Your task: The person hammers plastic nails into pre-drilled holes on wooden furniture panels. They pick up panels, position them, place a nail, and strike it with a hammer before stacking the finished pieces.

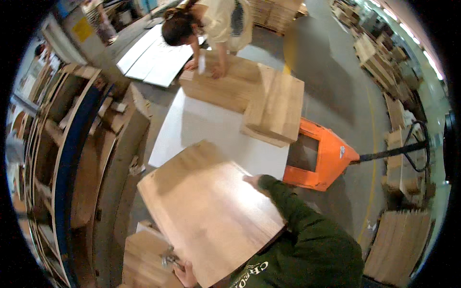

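Observation:
A large, pale wooden panel [211,211] lies tilted across the front of my body. My left hand [186,274] grips its lower left edge, fingers partly hidden. On the far right edge, my right hand [251,181] is closed round the panel, with a green sleeve behind it. Close to my left hand is a small shiny metal object [169,258] whose kind I cannot make out. Beyond the panel, a white sheet [206,122] carries stacked wooden panels [276,103]. A co-worker [223,24] bends over that stack with both hands on it.
An orange pallet jack [331,158] stands right of the white sheet, its black handle pointing right. Shelving with a blue upright [72,177] runs along the left. More wooden boards [146,257] lie below my left hand. White panels [156,55] rest behind, left of the co-worker.

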The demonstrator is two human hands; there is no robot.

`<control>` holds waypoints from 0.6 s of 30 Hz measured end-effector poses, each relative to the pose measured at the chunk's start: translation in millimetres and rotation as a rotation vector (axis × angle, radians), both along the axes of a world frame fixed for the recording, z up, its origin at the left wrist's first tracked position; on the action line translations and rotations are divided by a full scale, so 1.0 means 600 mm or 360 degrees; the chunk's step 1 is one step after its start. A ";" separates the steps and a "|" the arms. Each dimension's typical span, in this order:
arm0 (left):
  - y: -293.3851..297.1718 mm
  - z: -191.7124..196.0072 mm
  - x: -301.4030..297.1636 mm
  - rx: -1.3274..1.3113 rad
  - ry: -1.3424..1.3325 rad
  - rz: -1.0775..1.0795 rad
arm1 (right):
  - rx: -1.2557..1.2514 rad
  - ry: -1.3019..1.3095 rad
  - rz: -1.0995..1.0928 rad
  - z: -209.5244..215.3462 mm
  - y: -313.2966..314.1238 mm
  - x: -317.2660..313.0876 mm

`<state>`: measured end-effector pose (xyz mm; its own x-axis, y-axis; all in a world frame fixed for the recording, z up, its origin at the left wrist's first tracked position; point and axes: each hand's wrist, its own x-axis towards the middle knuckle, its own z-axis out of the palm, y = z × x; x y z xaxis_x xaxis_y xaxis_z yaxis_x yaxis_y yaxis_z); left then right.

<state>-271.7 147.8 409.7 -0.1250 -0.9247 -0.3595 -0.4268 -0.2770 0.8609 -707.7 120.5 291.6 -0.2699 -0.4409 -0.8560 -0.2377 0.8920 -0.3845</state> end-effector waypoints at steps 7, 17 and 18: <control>-0.272 -0.125 -0.296 0.0300 0.0680 -0.0568 | 0.0106 -0.0004 -0.0881 -0.020 0.132 -0.249; -0.504 -0.291 -0.719 0.0487 0.0581 -0.1185 | 0.0110 0.0582 -0.1395 -0.261 0.195 -0.428; -0.526 -0.319 -0.738 0.0392 0.0540 -0.1229 | 0.0335 0.0462 -0.1322 -0.269 0.181 -0.436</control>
